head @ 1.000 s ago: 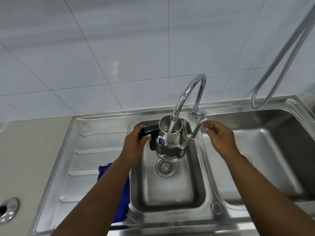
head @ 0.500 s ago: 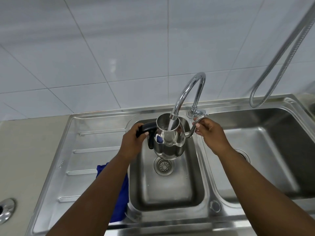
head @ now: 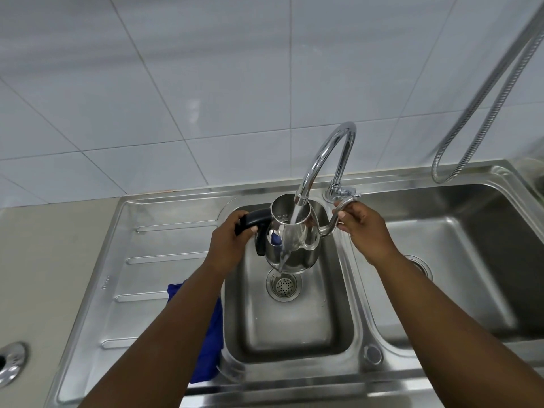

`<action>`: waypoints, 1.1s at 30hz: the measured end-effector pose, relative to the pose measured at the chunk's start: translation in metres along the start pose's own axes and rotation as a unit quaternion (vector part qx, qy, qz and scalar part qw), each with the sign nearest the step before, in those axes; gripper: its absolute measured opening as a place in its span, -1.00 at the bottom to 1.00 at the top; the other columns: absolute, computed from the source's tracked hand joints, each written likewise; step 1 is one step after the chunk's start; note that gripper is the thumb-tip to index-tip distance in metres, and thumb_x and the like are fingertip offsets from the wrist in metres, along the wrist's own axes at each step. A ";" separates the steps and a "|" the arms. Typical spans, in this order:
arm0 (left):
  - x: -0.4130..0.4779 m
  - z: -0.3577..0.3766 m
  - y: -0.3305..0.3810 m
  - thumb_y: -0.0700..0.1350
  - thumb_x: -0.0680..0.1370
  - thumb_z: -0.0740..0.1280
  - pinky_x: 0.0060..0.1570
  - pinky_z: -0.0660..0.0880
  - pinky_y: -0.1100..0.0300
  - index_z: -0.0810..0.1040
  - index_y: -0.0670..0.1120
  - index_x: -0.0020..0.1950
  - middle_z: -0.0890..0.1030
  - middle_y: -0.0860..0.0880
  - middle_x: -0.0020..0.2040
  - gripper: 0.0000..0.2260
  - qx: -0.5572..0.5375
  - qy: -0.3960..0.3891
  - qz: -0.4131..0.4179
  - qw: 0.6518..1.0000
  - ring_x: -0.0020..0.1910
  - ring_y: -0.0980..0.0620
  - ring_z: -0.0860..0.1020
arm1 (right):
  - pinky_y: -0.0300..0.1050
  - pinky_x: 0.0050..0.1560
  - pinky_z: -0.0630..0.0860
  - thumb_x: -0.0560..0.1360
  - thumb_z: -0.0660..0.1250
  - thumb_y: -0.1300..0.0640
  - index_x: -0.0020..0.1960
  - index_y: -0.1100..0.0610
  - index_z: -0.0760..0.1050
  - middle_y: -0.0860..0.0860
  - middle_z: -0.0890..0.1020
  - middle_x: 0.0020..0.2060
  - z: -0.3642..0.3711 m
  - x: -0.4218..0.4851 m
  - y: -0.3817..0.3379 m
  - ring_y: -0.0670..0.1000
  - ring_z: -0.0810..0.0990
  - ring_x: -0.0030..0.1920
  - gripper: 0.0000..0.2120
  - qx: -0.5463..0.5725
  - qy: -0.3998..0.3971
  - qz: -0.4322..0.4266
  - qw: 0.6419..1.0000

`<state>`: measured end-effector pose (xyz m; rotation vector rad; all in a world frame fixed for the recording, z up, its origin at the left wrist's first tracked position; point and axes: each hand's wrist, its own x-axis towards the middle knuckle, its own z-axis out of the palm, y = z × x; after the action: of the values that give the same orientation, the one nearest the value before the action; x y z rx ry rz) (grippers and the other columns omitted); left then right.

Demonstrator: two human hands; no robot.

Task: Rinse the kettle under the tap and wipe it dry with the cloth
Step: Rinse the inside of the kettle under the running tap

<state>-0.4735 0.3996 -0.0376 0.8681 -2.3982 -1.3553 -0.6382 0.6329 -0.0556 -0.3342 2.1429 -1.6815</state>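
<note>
Steel kettle: a polished stainless kettle (head: 291,240) hangs over the small middle basin (head: 288,328) of a steel sink unit, lid off, its open mouth right under the tap's outlet, its body above the round drain strainer (head: 284,285).
Water: a clear stream falls from the tap (head: 326,154) into the kettle's mouth; a thin run of water spills down the near side of the kettle toward the strainer.
Left hand: the left hand (head: 232,245) is wrapped around the kettle's black handle (head: 254,220) on the left side, fingers curled over it, thumb toward the kettle; the forearm reaches in from the near left.
Right hand: the right hand (head: 363,228) pinches the kettle's thin curved spout (head: 335,216) between thumb and fingers, close to the tap's base and lever; the forearm comes in from the near right, over the divider between the two basins.
Cloth: a blue cloth (head: 207,334) lies on the ribbed draining board (head: 141,260), at the left rim of the middle basin, partly hidden by the left forearm.
Sink unit: a larger basin (head: 459,260) sits to the right, with its own drain partly covered by the right forearm.
Hose: a ribbed metal hose (head: 482,95) loops down from the upper right to just above the far rim of the larger basin.
Surroundings: a beige countertop (head: 44,260) runs to the left, with a round metal fitting (head: 11,362) at the near left edge; pale glossy wall tiles (head: 206,83) rise behind the sink.
</note>
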 end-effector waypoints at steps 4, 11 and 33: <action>-0.001 0.001 0.002 -0.18 0.51 0.38 -0.20 0.35 0.56 0.51 0.00 0.14 0.55 0.14 -0.15 -0.77 0.005 -0.003 0.001 1.000 -0.16 0.27 0.50 | 0.16 0.24 0.59 0.60 0.29 0.29 -0.01 -0.06 0.60 0.18 0.70 0.07 -0.002 -0.002 -0.001 0.22 0.67 0.14 -0.74 0.005 0.003 -0.002 1.000; -0.002 0.002 0.004 -0.18 0.51 0.37 -0.23 0.32 0.61 0.51 -0.02 0.15 0.54 0.11 -0.14 -0.77 0.009 0.001 0.000 1.000 -0.16 0.27 0.48 | 0.14 0.23 0.60 0.60 0.29 0.27 -0.01 -0.08 0.59 0.15 0.70 0.06 -0.003 -0.004 -0.003 0.21 0.68 0.13 -0.74 -0.001 0.005 0.002 1.000; 0.001 -0.001 0.001 -0.18 0.51 0.37 -0.17 0.33 0.51 0.51 0.02 0.12 0.54 0.14 -0.13 -0.78 0.006 -0.009 -0.007 1.000 -0.14 0.29 0.49 | 0.09 0.24 0.60 0.60 0.30 0.28 0.10 0.05 0.61 0.13 0.71 0.05 -0.001 -0.003 -0.006 0.18 0.69 0.12 -0.81 -0.012 0.004 0.013 1.000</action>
<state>-0.4740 0.3987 -0.0361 0.8809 -2.4208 -1.3621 -0.6364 0.6337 -0.0490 -0.3053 2.1664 -1.6471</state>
